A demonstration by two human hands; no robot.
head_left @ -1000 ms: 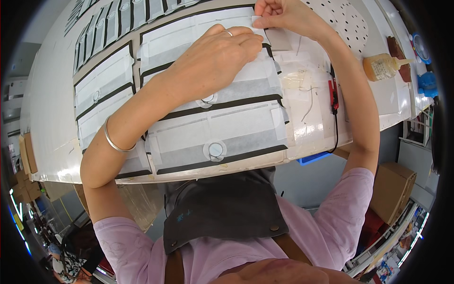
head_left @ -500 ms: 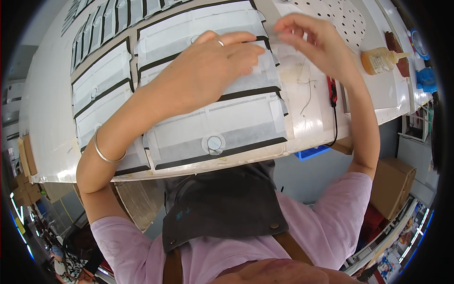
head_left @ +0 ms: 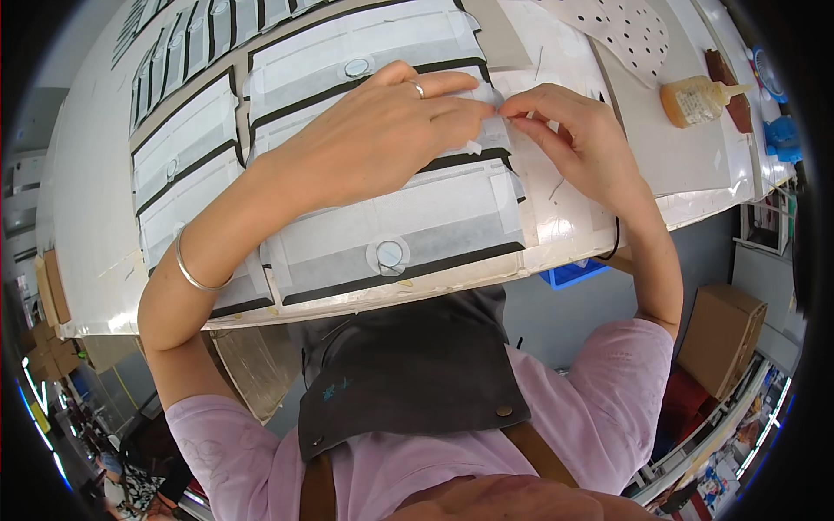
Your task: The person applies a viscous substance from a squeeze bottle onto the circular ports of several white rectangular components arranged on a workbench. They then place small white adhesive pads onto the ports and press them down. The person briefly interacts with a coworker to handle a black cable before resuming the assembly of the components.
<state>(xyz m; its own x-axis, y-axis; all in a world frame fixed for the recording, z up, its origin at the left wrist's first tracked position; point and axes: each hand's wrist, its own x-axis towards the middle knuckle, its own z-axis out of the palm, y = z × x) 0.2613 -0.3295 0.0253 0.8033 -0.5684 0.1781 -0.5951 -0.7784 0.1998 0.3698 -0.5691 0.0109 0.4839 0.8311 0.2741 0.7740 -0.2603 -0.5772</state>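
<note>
My left hand [head_left: 382, 130], with a ring on one finger, lies across a white rectangular panel [head_left: 287, 128] with black edging. Its fingers stretch toward the panel's right end, and a small white tab [head_left: 473, 148] shows beneath them. My right hand [head_left: 569, 139] meets the left fingertips at that end, thumb and forefinger pinched together. What lies between them is too small to make out. Nearest me is a similar panel [head_left: 452, 213] with a round disc [head_left: 388, 254] near its lower edge. Another such panel [head_left: 382, 43] lies just beyond my left hand.
More panels [head_left: 187, 122] lie in rows at the left and far side of the table [head_left: 91, 226]. To the right are a spotted sheet [head_left: 621, 35], an amber squeeze bottle [head_left: 692, 102] and blue items [head_left: 782, 139]. A blue bin [head_left: 573, 274] sits below the table edge.
My right hand has come down and left to the panel's right end, meeting my left fingertips. My left hand has shifted slightly, its forefinger now reaching further right.
</note>
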